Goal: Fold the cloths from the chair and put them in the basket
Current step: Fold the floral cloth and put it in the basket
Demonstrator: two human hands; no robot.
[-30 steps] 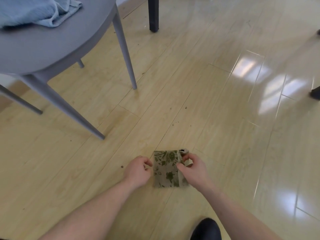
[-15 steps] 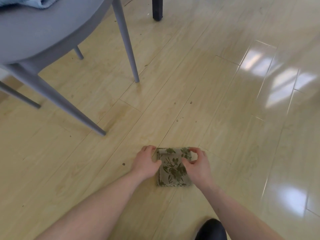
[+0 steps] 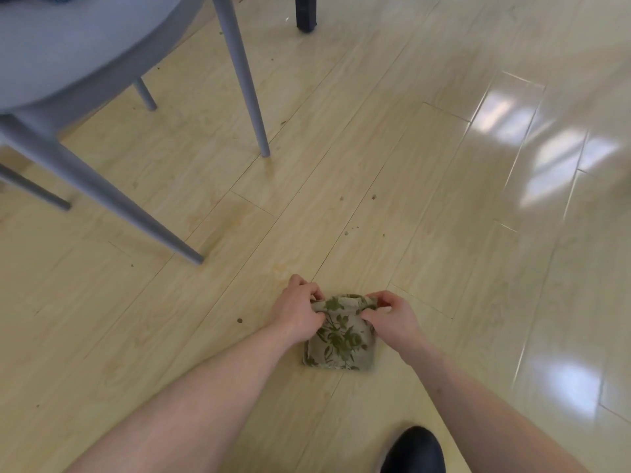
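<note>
Hands [image 3: 300,314] [image 3: 392,315] pinch folded floral cloth [image 3: 341,339] on floor [image 3: 409,199]

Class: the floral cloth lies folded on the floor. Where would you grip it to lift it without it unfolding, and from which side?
Probably the far edge of the cloth, from above at its two corners. That edge bulges up off the floor, giving room to pinch, as the left hand and right hand do; the near edge lies flat.

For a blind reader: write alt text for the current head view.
Two bare hands, the left hand and right hand, pinch the far edge of a small folded floral cloth lying on a pale wooden floor. A grey chair stands at upper left, and a black shoe shows at the bottom.
</note>
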